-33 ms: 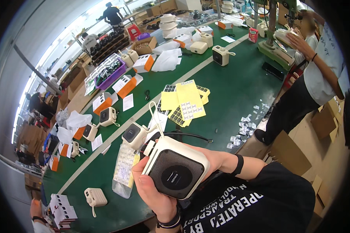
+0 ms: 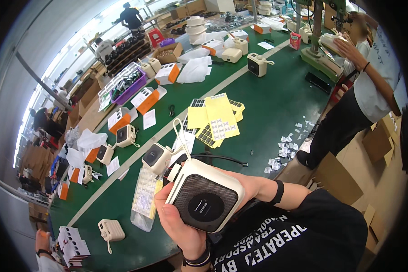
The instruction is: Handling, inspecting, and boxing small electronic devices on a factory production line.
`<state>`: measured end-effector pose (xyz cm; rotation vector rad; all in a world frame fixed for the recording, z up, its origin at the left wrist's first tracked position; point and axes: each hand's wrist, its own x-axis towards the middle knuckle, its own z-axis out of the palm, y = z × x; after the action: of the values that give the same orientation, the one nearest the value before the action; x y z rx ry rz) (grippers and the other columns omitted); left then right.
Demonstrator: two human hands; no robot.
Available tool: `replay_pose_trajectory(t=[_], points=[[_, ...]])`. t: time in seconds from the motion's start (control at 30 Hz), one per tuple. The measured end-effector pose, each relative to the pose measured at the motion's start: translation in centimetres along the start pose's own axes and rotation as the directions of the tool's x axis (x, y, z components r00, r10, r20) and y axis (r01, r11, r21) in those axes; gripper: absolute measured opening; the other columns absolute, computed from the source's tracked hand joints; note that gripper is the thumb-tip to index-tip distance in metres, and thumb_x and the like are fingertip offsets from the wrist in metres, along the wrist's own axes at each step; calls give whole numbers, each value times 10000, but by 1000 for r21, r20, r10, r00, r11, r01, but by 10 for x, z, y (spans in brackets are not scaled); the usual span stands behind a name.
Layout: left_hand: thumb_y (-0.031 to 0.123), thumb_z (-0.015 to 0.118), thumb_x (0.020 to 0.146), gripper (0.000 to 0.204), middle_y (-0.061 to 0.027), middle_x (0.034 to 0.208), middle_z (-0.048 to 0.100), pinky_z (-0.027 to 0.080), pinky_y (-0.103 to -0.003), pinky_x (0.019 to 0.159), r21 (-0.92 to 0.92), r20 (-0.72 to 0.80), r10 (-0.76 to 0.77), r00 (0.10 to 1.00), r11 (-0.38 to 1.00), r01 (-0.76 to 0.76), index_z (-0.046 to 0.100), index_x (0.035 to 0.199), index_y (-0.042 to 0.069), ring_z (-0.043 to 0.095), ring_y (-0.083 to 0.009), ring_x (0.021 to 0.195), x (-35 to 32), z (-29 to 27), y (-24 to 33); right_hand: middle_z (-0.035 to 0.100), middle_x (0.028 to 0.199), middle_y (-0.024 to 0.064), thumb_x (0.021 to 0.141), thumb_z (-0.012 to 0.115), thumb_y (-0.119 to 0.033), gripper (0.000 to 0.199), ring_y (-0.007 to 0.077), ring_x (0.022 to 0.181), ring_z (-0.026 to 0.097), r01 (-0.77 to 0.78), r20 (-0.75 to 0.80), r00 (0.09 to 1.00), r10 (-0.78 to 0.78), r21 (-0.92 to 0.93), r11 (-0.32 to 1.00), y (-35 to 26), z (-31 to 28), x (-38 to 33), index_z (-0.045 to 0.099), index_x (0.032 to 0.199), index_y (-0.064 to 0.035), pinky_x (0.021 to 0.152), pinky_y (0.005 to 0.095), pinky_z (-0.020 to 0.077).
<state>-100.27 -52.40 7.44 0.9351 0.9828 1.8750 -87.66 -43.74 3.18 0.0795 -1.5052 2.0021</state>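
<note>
Holding the cream speaker (image 2: 204,197) up over the near edge of the green surface (image 2: 267,113), I had my left hand (image 2: 179,226) wrapped round its lower corner and my right hand (image 2: 245,186) closed on its far side, both grips tight on the casing. It seemed a stiff, smooth plastic box, likely slippery, best taken by the edges, clear of the dark grille. Beyond it lay yellow sticker sheets (image 2: 215,118); beside it, a second small speaker (image 2: 156,157).
</note>
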Motion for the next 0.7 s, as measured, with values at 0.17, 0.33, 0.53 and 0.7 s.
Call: replay_pose_trajectory(t=[0.17,0.33,0.53,0.7], points=[[420,289,952,517,-115,1244,436,390,-323,927,-149,32,-267,963,952,269,321,1296,35,456,-194,1119,10,-22,-17,265,1392,132,523,839,-213,1170,186,1264,308,168,-121,958,-258,-494,853,-5,21,7,84,1390,7,1042,344,253],[549,314,896,694,-136,1330,367,349,-376,986,-257,104,-156,982,950,178,256,1345,22,403,-244,1197,0,-39,-23,264,1343,219,562,722,-121,943,350,1153,353,99,-86,880,-468,-929,357,-16,47,15,228,1349,42,974,416,311],[607,243,870,724,-122,1347,360,314,-394,1013,-244,243,-207,947,932,267,271,1357,73,395,-272,1212,-12,-53,-18,255,1369,246,618,764,-206,878,376,1209,326,86,0,893,-451,-982,169,-19,65,13,300,1305,86,964,452,301],[564,284,869,668,-115,1324,380,347,-437,982,-588,214,-167,962,765,264,297,1341,92,422,-292,1175,-13,-56,-21,267,1366,211,735,682,-264,778,339,1232,301,192,-108,841,-531,-857,478,-15,67,19,281,1334,29,999,426,258]])
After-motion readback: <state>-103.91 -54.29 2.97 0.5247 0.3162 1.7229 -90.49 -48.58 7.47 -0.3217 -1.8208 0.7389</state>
